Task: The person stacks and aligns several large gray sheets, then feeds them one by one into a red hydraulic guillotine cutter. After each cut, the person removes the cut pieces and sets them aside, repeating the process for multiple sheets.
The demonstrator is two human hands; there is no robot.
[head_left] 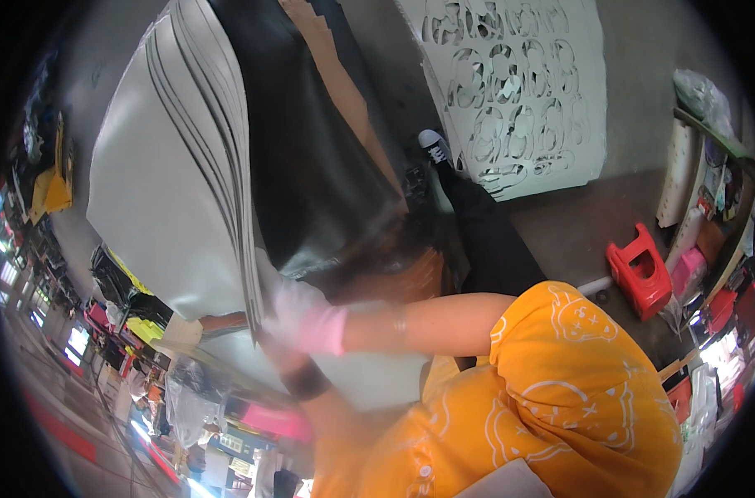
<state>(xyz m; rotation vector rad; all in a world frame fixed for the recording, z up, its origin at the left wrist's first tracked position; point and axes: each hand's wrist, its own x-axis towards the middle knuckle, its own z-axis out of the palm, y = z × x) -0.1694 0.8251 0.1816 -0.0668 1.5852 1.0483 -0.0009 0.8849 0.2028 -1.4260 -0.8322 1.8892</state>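
Observation:
Several layered pale grey sheets [157,183], smooth like leather, bow upward with their edges fanned apart. My right hand [290,311], in a white glove with a pink cuff, is against their near edge. Close below it is my left hand [284,355], with a dark band at the wrist, by the lower corner of the sheets. Motion blurs the fingers of both hands, so their grip cannot be made out. Beside the stack lies a glossy black sheet [311,141], and a brown sheet [386,278] shows under it. Another pale sheet [377,378] lies below my forearms.
A pale sheet with rows of cut-out shapes [518,108] lies on the floor at the upper right, near a person's shoe [434,145]. A red plastic stool [640,272] stands at the right, beside a cluttered rack [718,141]. Clear plastic bags [190,398] hang at the lower left.

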